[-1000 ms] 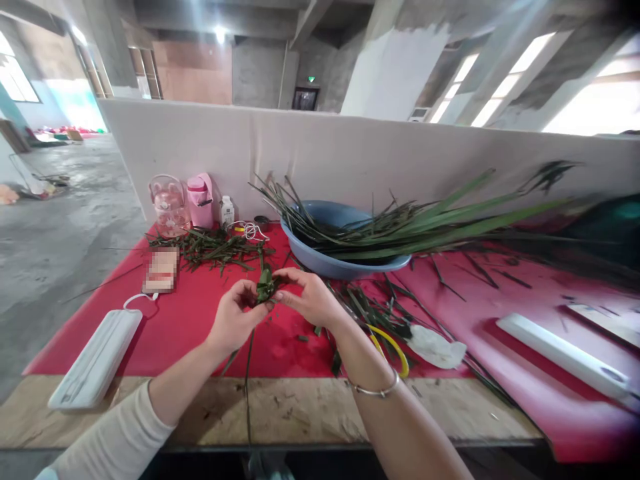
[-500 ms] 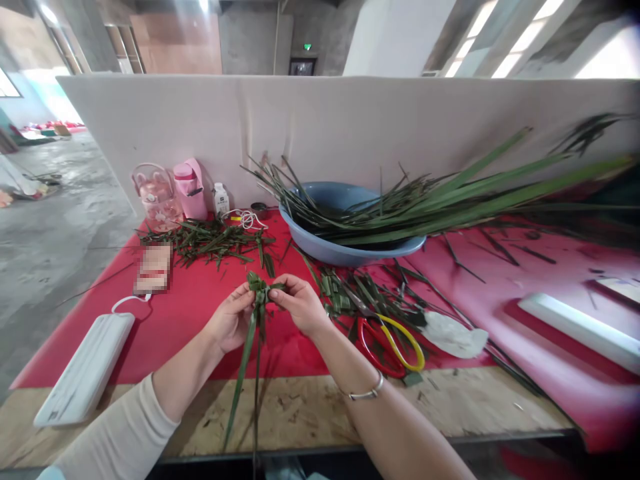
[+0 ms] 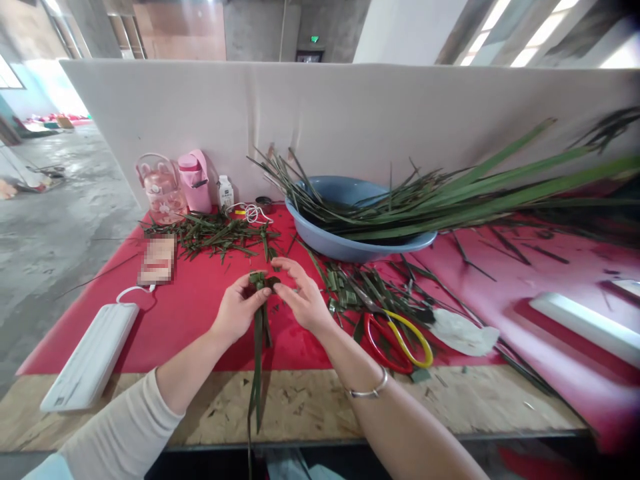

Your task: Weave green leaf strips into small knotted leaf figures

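Both hands, left [image 3: 237,312] and right [image 3: 303,301], pinch a folded leaf knot [image 3: 260,280]; no label is readable.

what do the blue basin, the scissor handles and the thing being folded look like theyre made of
Blue basin: likely plastic, going by its smooth, even-coloured matte wall. Scissor handles: probably plastic or rubber-coated, glossy red and yellow loops. Folded piece pinched between left hand and right hand: fresh plant leaf, green, flat and fibrous, with long strips trailing down.
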`<state>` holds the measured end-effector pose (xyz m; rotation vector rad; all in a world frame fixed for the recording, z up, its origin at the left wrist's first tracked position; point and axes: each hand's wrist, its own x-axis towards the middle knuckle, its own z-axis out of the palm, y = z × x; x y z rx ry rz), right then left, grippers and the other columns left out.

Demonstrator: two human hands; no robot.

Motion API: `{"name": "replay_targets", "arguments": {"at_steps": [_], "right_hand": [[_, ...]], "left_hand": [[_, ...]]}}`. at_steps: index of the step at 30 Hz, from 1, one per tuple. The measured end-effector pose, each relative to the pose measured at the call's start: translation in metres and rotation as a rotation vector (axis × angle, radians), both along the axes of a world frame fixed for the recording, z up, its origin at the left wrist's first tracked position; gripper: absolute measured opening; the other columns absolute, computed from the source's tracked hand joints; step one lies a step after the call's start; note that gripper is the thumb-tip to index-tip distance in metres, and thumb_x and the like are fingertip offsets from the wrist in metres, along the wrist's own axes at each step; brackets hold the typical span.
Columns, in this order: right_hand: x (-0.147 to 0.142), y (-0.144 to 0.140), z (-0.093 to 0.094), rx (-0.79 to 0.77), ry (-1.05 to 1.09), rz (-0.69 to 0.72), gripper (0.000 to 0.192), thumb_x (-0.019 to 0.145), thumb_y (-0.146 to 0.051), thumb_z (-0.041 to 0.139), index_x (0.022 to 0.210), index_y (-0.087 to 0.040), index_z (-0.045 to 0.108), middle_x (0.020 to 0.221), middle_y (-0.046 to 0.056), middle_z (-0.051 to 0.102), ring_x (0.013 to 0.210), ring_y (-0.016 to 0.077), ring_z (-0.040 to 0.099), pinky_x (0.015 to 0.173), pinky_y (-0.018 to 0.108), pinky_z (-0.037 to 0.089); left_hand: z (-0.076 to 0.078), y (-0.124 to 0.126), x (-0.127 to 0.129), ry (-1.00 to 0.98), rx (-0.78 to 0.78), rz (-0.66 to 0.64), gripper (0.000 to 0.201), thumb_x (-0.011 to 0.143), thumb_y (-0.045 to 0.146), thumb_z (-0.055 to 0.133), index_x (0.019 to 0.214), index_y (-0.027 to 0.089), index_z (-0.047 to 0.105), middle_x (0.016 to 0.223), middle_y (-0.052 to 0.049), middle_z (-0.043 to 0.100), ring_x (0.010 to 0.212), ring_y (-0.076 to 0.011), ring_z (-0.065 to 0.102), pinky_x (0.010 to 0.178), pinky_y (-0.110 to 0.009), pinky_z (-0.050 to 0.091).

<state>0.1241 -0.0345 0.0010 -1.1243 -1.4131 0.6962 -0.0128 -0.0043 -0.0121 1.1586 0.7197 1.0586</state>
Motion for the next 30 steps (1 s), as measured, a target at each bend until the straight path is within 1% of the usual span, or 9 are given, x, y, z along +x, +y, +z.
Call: {"name": "replay_targets", "arguments": {"at_steps": [3, 7, 10, 13, 16, 19, 21, 26, 30], "right_hand": [[-0.004, 0.000, 0.002, 0.029, 0.031, 0.003, 0.013, 0.075, -0.025, 0.054, 0.083, -0.019, 0.063, 0.107, 0.007, 0.055, 0.103, 0.0184, 0.050, 0.092, 0.034, 0.036], [-0.008, 0.005, -0.004, -0.093, 0.274, 0.036, 0.016, 0.071, -0.030, 0.060, 0.081, -0.019, 0.063, 0.089, 0.005, 0.062, 0.085, 0.0169, 0.058, 0.080, 0.033, 0.045], [-0.008, 0.007, -0.007, -0.156, 0.373, 0.059, 0.019, 0.067, -0.032, 0.064, 0.079, -0.018, 0.063, 0.087, 0.004, 0.064, 0.082, 0.0169, 0.058, 0.078, 0.033, 0.046], [-0.009, 0.005, -0.007, -0.167, 0.376, 0.043, 0.019, 0.067, -0.032, 0.063, 0.079, -0.017, 0.063, 0.085, 0.004, 0.064, 0.082, 0.0168, 0.058, 0.079, 0.032, 0.045], [-0.010, 0.003, -0.005, -0.142, 0.338, 0.008, 0.015, 0.068, -0.030, 0.061, 0.075, -0.017, 0.061, 0.090, 0.005, 0.063, 0.086, 0.0166, 0.057, 0.080, 0.031, 0.044], [-0.011, 0.002, -0.004, -0.139, 0.304, -0.031, 0.010, 0.069, -0.027, 0.059, 0.070, -0.017, 0.059, 0.095, 0.005, 0.061, 0.087, 0.0156, 0.056, 0.078, 0.028, 0.044], [-0.012, 0.002, -0.004, -0.163, 0.306, -0.019, 0.010, 0.070, -0.027, 0.058, 0.071, -0.017, 0.058, 0.093, 0.004, 0.062, 0.083, 0.0145, 0.056, 0.075, 0.026, 0.044], [-0.013, 0.001, -0.004, -0.172, 0.277, -0.012, 0.011, 0.069, -0.027, 0.058, 0.071, -0.017, 0.059, 0.088, 0.003, 0.062, 0.080, 0.0143, 0.056, 0.074, 0.026, 0.044], [-0.013, -0.001, -0.005, -0.152, 0.254, -0.018, 0.010, 0.069, -0.027, 0.057, 0.072, -0.018, 0.060, 0.088, 0.004, 0.062, 0.082, 0.0156, 0.057, 0.074, 0.027, 0.044]], "left_hand": [[-0.005, -0.001, 0.000, 0.121, 0.153, 0.050, 0.038, 0.065, 0.033, 0.064, 0.100, 0.017, 0.059, 0.092, -0.005, 0.063, 0.086, -0.0162, 0.056, 0.080, -0.029, 0.042], [-0.003, -0.006, -0.002, 0.317, 0.394, 0.071, 0.030, 0.076, 0.035, 0.052, 0.096, 0.016, 0.062, 0.094, -0.008, 0.062, 0.090, -0.0190, 0.054, 0.082, -0.032, 0.040], [0.001, -0.007, -0.003, 0.398, 0.517, 0.084, 0.031, 0.079, 0.034, 0.047, 0.102, 0.018, 0.060, 0.107, -0.009, 0.059, 0.101, -0.0201, 0.050, 0.089, -0.034, 0.036], [0.004, -0.008, -0.003, 0.470, 0.573, 0.086, 0.033, 0.081, 0.033, 0.044, 0.108, 0.020, 0.057, 0.115, -0.008, 0.056, 0.104, -0.0201, 0.047, 0.093, -0.035, 0.033], [0.006, -0.010, -0.004, 0.528, 0.588, 0.113, 0.034, 0.082, 0.033, 0.042, 0.111, 0.022, 0.056, 0.105, -0.009, 0.059, 0.093, -0.0199, 0.050, 0.087, -0.035, 0.036], [0.010, -0.010, -0.007, 0.526, 0.588, 0.257, 0.040, 0.078, 0.033, 0.048, 0.117, 0.023, 0.051, 0.097, -0.010, 0.056, 0.087, -0.0198, 0.049, 0.081, -0.033, 0.038], [0.015, -0.006, -0.011, 0.485, 0.605, 0.305, 0.038, 0.074, 0.031, 0.055, 0.111, 0.024, 0.056, 0.097, -0.009, 0.054, 0.092, -0.0207, 0.047, 0.084, -0.033, 0.036], [0.026, 0.008, -0.020, 0.397, 0.562, -0.008, 0.018, 0.070, 0.028, 0.059, 0.087, 0.023, 0.067, 0.088, -0.006, 0.063, 0.087, -0.0196, 0.053, 0.082, -0.032, 0.038], [0.027, 0.010, -0.022, 0.355, 0.432, -0.082, 0.019, 0.069, 0.027, 0.061, 0.085, 0.018, 0.064, 0.079, -0.004, 0.063, 0.072, -0.0153, 0.056, 0.070, -0.027, 0.043]]}}
